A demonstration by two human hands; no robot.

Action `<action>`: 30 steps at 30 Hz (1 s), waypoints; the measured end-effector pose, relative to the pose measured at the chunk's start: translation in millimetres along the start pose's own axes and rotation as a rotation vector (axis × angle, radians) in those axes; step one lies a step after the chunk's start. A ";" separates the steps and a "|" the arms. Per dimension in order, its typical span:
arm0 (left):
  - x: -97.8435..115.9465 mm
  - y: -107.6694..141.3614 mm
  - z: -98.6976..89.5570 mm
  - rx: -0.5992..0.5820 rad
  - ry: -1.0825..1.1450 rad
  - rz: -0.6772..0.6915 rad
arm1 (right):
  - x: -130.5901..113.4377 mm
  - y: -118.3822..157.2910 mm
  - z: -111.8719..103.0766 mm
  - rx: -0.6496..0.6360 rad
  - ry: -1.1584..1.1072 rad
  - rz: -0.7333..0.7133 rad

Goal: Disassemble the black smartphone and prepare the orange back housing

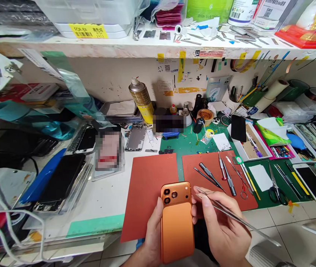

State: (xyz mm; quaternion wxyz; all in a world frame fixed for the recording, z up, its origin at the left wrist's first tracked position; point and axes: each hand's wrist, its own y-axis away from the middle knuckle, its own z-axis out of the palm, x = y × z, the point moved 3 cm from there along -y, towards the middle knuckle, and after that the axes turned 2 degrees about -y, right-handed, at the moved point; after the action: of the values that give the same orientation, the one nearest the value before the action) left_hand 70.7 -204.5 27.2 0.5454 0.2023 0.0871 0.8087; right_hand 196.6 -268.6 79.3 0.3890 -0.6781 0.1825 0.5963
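Observation:
An orange smartphone (pixel 178 233) stands nearly upright, its back and camera bump facing me. My left hand (pixel 154 230) is closed around it from behind, thumb along the left edge and fingertips showing at the right edge. In my right hand (pixel 226 228) is a pair of metal tweezers (pixel 247 221), pinched between thumb and fingers. Their tips are close to the phone's upper right edge; whether they touch it I cannot tell. Beneath and beyond the phone lie two reddish-brown mats (pixel 152 178) on the workbench.
Dark pens, a red-and-silver screwdriver (pixel 221 167) and scissors (pixel 277 191) lie to the right. At the left are a black phone screen (pixel 63 178) and white cables (pixel 10 226). A spray can (pixel 141 100) stands at the back, under a cluttered shelf (pixel 113 48).

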 end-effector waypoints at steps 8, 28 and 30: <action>-0.3 0.1 -0.1 -0.135 0.084 -0.039 | -1.5 2.0 -14.0 0.137 -0.172 0.062; -3.2 2.4 -1.1 -0.121 0.034 -0.034 | 12.0 -0.8 -10.2 -0.037 -0.317 0.456; -4.7 3.4 -2.0 -0.106 0.025 -0.033 | 13.1 -0.6 -3.4 -0.115 -0.350 0.598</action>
State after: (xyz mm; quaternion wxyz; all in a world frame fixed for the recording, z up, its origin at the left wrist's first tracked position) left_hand 68.5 -210.0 25.6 0.5675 0.1614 0.0544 0.8056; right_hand 202.2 -267.9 67.0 0.1838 -0.5028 0.2697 0.8004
